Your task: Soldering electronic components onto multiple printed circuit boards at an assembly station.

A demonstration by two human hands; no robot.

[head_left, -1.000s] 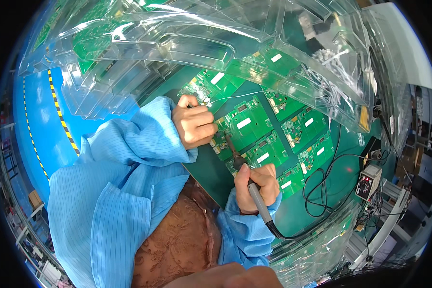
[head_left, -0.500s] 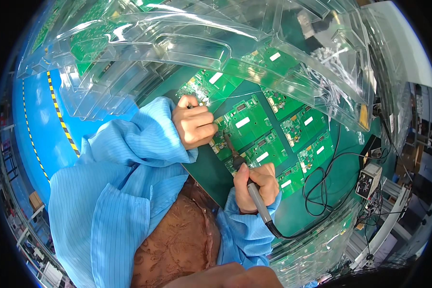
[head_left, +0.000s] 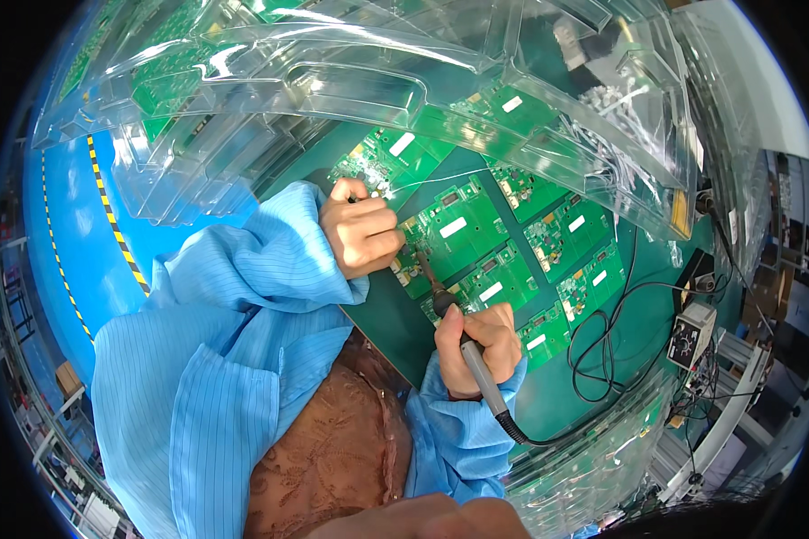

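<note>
Right hand [head_left: 487, 346] closed round soldering iron [head_left: 482, 375], tip at near-left part of a green circuit board [head_left: 478, 235]
Iron's long axis slants lower right to upper left, tip pointing up-left, away from the person, cord [head_left: 516, 431] trailing off the rear; tip contact can't be told; left hand [head_left: 364, 235] just beside the tip, fingers curled, can't tell if it grips the thin wire [head_left: 449, 177] near it; white label [head_left: 453, 227] on the board, more on neighbouring boards [head_left: 518, 286], any print too small to read; control box [head_left: 690, 337] off right; clear plastic trays [head_left: 360, 90] at far side
</note>
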